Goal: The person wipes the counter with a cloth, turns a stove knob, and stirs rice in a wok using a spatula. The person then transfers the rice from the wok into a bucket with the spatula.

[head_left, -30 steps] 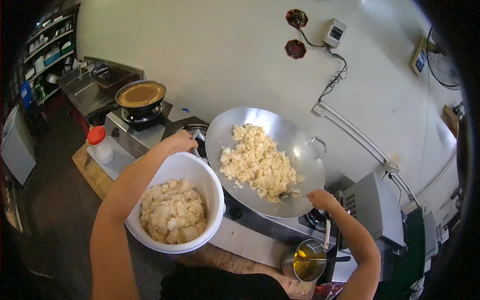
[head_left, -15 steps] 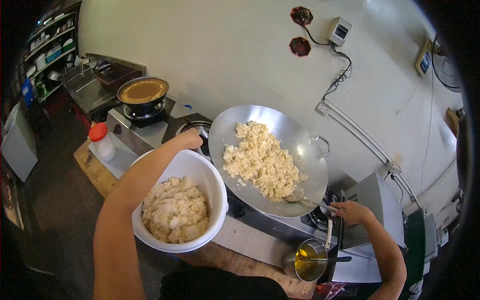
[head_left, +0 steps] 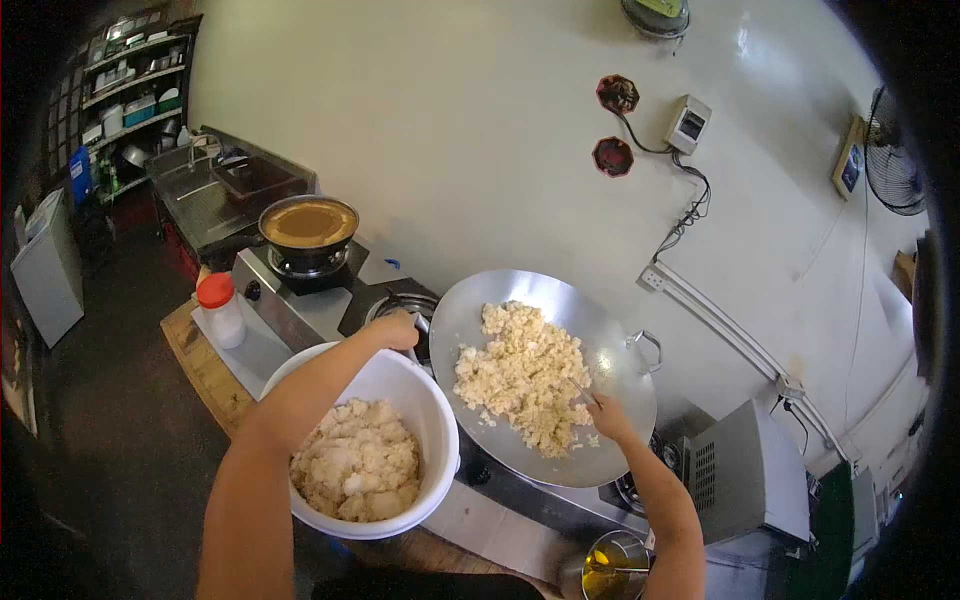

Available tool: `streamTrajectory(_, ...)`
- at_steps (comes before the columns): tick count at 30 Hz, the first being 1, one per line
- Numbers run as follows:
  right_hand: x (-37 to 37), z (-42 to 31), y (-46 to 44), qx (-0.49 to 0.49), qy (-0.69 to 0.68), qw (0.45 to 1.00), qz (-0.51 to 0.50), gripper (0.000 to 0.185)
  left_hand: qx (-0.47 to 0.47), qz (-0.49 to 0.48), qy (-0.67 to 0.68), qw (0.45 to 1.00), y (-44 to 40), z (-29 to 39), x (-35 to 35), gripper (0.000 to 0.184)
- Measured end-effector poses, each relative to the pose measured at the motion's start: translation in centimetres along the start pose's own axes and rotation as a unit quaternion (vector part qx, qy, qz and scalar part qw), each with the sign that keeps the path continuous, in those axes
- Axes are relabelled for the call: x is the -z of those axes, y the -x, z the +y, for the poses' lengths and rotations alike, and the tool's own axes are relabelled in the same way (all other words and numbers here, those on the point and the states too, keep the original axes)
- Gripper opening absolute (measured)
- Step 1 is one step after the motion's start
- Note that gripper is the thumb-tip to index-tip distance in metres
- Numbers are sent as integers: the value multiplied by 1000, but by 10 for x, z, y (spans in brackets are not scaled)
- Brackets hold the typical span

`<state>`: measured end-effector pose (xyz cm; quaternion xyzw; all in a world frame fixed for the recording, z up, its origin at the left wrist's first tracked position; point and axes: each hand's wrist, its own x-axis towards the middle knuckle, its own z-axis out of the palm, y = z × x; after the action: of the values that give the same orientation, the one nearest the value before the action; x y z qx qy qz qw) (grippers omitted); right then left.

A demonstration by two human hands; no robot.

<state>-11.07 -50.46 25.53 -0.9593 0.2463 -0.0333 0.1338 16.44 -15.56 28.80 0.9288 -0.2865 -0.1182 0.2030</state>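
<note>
A wide metal wok (head_left: 620,400) is tilted over the stove and carries a heap of pale, clumpy cooked rice (head_left: 520,370). My left hand (head_left: 397,330) is closed around the wok's left handle. With my right hand (head_left: 610,418) I grip a metal spoon (head_left: 584,392); its head is sunk in the rice and hidden. Just in front of the wok, under my left forearm, stands a white bucket (head_left: 440,420) with more clumped rice (head_left: 360,465) inside.
A pan of brown liquid (head_left: 310,222) sits on the back-left burner. A red-lidded jar (head_left: 222,312) stands left of the bucket. At the lower right is a pot of yellow oil (head_left: 612,565), beside a grey metal box (head_left: 750,470). A sink (head_left: 200,195) lies far left.
My right hand has moved left and inward over the wok, bringing the spoon into the middle of the rice. My left hand keeps its hold. The whole view has shifted slightly upward.
</note>
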Motion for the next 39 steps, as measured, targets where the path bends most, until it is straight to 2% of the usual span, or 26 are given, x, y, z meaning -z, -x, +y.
streamTrajectory(1, 5, 5, 4, 19, -56, 998, 2, 43, -3, -13, -2, 1000, -1, -1, 1, 37)
streamTrajectory(3, 7, 11, 15, 40, -69, 997, 24, 44, -11, -40, -5, 999, -4, 0, 2, 36)
streamTrajectory(4, 8, 13, 21, 50, -75, 995, 34, 44, -42, -47, -57, 996, -13, -5, -5, 32)
streamTrajectory(7, 19, 15, 46, 72, -107, 989, 74, 42, -72, 18, -33, 997, -32, -21, -23, 30)
streamTrajectory(8, 24, 13, 55, 44, -130, 989, 57, 41, -34, 50, 47, 997, -22, -16, -21, 31)
streamTrajectory(10, 47, -5, 71, -11, -175, 984, 19, 40, -103, 52, 21, 993, -2, -8, -8, 34)
streamTrajectory(12, 64, -22, 89, -10, -178, 984, 3, 40, -167, 51, -21, 984, 2, -10, -1, 38)
streamTrajectory(14, 75, -37, 112, 10, -170, 985, 5, 40, -96, 10, 66, 993, 2, -6, 3, 42)
streamTrajectory(15, 80, -44, 124, 30, -159, 987, 16, 40, 10, -26, 181, 983, 4, -3, 6, 43)
streamTrajectory(17, 90, -60, 147, 76, -138, 987, 44, 40, 42, -28, 311, 949, -14, -13, -7, 44)
streamTrajectory(19, 98, -80, 173, 120, -121, 982, 77, 42, 94, -50, 366, 925, 7, -1, 9, 32)
streamTrajectory(22, 115, -131, 213, 54, -15, 998, 40, 45, 92, -74, 515, 849, 0, -11, 3, 20)
streamTrajectory(25, 97, -141, 225, 196, 141, 961, 135, 53, 41, -151, 539, 828, -19, -28, -4, 17)
streamTrajectory(26, 96, -151, 230, 210, 220, 945, 117, 56, 6, -126, 470, 873, -33, -39, -8, 19)
streamTrajectory(29, 90, -168, 237, 293, 333, 892, 86, 57, 77, -111, 544, 828, 5, -15, 10, 21)
streamTrajectory(30, 85, -168, 238, 303, 337, 888, 79, 59, 80, -121, 525, 839, 4, -15, 11, 23)
streamTrajectory(33, 100, -170, 243, 239, 311, 918, 52, 58, 80, -116, 511, 848, -9, -21, 4, 23)
streamTrajectory(34, 106, -167, 241, 216, 264, 938, 58, 57, 66, -101, 526, 842, -12, -23, 0, 23)
streamTrajectory(36, 119, -154, 236, 169, 165, 969, 69, 54, 101, -108, 515, 844, -13, -21, -1, 23)
streamTrajectory(39, 139, -125, 220, 28, 126, 991, 30, 45, 103, -100, 488, 861, -5, -16, 4, 25)
